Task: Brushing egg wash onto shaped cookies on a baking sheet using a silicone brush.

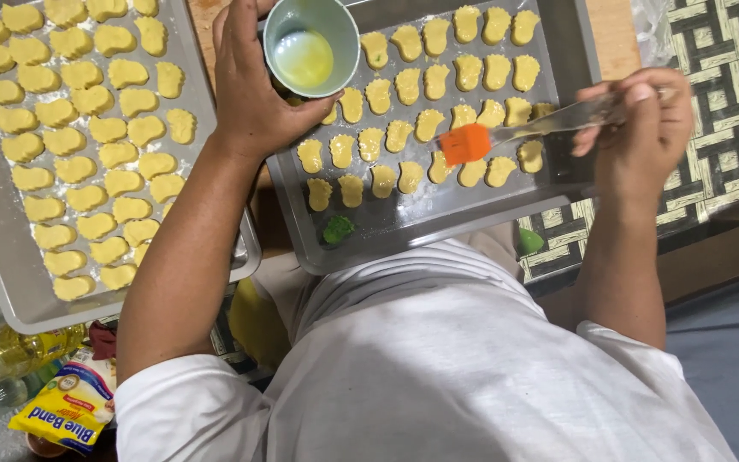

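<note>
- Over the near baking tray (404, 231), the right hand (643, 128) pinches the clear handle of a pastry brush (515, 133) between thumb and curled fingers; the handle's end is hidden inside the fist.
- That brush has a flat orange silicone head, which hovers on or just above a cookie in the tray's lower rows; contact is hard to judge from this angle.
- At the tray's upper left corner, the left hand (250, 85) wraps around a small pale green bowl (311, 44), fingers closed on its far side and mostly out of sight, thumb along the near rim.
- Inside the bowl lies a glossy yellowish liquid; the bowl covers part of the tray beneath it.
- Rows of pale yellow dough cookies (438, 85), each a rounded, lobed cut-out, fill the grey metal tray, whose top edge is cut off by the frame.
- Beside it on the left, a second tray (10, 291) holds more of the same cookies, dull and matte; its upper part is also cut off.
- A woven, dark-and-light patterned mat (729, 111) shows at the right.
- Below the left tray, a yellow soft packet (66, 411) and a clear bottle (2, 359) of golden liquid are partly hidden by the arm and white shirt.
</note>
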